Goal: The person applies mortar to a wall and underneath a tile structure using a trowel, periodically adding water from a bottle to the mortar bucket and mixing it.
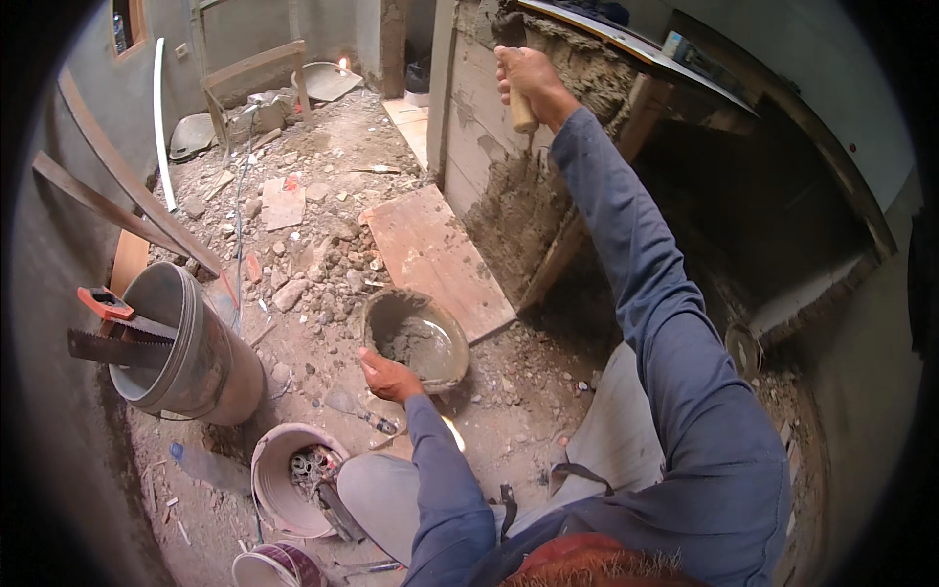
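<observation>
My right hand [528, 83] grips a trowel by its wooden handle [522, 113], raised at the top of a block wall [469, 117]. The trowel's dark blade [511, 29] is against the edge, where rough wet mortar [587, 73] clings; more mortar [514, 205] is smeared lower on the wall's face. My left hand [386, 377] holds the near-left rim of a round bowl [445, 342] low over the rubble floor, with grey mortar [406, 344] inside it. A wooden board [435, 254] lies just behind the bowl, at the foot of the wall.
A large bucket [225, 362] with saws [108, 347] stands left, smaller buckets [279, 470] below it, beside a plastic bottle [205, 465]. Planks [137, 191] and a white pipe [161, 117] lean on the left wall. Rubble [293, 289] covers the floor. A dark recess [743, 205] opens at right.
</observation>
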The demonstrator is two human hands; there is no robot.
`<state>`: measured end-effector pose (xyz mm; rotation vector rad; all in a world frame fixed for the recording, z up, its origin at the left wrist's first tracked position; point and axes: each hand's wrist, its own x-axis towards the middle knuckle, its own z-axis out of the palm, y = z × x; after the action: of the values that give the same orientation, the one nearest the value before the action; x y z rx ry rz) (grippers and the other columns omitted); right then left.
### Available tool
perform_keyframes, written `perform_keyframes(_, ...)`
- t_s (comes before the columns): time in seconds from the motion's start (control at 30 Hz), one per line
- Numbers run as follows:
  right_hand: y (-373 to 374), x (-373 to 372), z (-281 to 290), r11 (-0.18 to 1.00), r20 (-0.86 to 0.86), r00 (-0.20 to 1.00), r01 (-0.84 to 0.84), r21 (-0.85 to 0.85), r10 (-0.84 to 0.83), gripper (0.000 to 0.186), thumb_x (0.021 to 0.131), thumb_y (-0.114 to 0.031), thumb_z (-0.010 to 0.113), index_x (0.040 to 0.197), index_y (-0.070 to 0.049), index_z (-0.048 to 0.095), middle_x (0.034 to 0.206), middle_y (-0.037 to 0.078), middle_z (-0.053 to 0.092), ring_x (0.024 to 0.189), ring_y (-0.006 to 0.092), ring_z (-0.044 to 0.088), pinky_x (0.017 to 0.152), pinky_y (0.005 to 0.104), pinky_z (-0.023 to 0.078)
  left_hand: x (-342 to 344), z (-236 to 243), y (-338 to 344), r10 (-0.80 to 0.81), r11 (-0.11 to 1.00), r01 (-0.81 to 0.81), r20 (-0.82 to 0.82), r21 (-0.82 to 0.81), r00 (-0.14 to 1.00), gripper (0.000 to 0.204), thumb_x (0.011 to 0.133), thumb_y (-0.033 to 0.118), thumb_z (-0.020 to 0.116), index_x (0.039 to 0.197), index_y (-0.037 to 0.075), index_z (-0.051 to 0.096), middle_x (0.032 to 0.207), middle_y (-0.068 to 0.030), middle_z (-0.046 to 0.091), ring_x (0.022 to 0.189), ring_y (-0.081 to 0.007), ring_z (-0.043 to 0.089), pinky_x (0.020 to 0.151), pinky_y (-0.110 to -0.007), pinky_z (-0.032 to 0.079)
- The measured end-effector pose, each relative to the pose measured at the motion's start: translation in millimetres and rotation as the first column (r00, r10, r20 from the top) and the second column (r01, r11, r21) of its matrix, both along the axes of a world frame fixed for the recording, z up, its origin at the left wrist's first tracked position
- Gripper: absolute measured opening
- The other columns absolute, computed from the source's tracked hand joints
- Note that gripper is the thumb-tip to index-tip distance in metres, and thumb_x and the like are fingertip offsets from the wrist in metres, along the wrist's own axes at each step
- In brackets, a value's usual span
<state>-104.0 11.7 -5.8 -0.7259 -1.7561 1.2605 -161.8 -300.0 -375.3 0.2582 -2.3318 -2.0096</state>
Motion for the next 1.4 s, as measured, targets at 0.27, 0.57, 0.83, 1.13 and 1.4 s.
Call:
perform_keyframes(0.27,-75.6,107.2,6.9,1.000,0.216,0.976,0.020,0.005,-0.021,0.029,0.097,-0.036,0.061,0.091,-0.010,0.052,0.073,-0.003,0.051,0.054,0.0046,0.049,0.045,0.0212,0.046,-0.3,0.7,-30.7,-0.038,0.990,0.005,0.230,0.142,0.972,0.066,0.101,0.051,0.041,0.130,-0.006,0.058,0.129,-0.0259,0.060,0.118,-0.0382,0.058,0.103,-0.039,0.042)
perform_keyframes(0.57,-145.7,144.0,9.5,0.952,0.412,0.896,0.040,0.303,-0.168,0.033,0.097,-0.038,0.059,0.086,-0.009,0.049,0.066,0.000,0.049,0.046,0.0080,0.047,0.040,0.0248,0.042,-3.2,-11.4,-33.0,0.019,0.988,-0.051,0.207,0.148,0.978,0.063,0.101,0.052,0.041,0.124,-0.002,0.064,0.122,-0.0245,0.065,0.112,-0.0396,0.061,0.097,-0.041,0.046)
perform_keyframes(0.83,-195.4,110.5,-194.1,0.561,0.852,0.374,-0.641,0.523,-0.366,0.015,0.091,-0.017,0.051,0.101,-0.008,0.058,0.087,0.019,0.065,0.080,0.0376,0.069,0.067,0.0455,0.056,0.0,-6.7,-27.1,-0.008,0.987,-0.029,0.227,0.157,0.974,0.063,0.101,0.051,0.042,0.127,-0.003,0.062,0.126,-0.0249,0.062,0.116,-0.0389,0.059,0.100,-0.040,0.045)
perform_keyframes(1.13,-63.1,14.9,-51.3,0.961,0.285,0.945,-0.215,0.172,0.160,0.022,0.097,-0.022,0.055,0.109,-0.005,0.047,0.081,0.006,0.054,0.059,0.0127,0.054,0.048,0.0278,0.050,0.0,-18.0,-30.9,0.026,0.989,-0.055,0.203,0.138,0.979,0.067,0.100,0.053,0.043,0.130,-0.005,0.058,0.132,-0.0252,0.059,0.120,-0.0374,0.057,0.103,-0.039,0.042)
perform_keyframes(1.4,14.5,2.8,1.3,0.999,0.062,0.997,0.042,0.004,-0.042,0.024,0.096,-0.022,0.052,0.102,0.000,0.047,0.078,0.006,0.051,0.061,0.0118,0.053,0.049,0.0284,0.049,-4.7,-24.0,-24.0,0.043,0.977,-0.083,0.197,0.198,0.979,0.067,0.100,0.051,0.046,0.131,-0.007,0.056,0.133,-0.0265,0.058,0.121,-0.0368,0.056,0.105,-0.039,0.041)
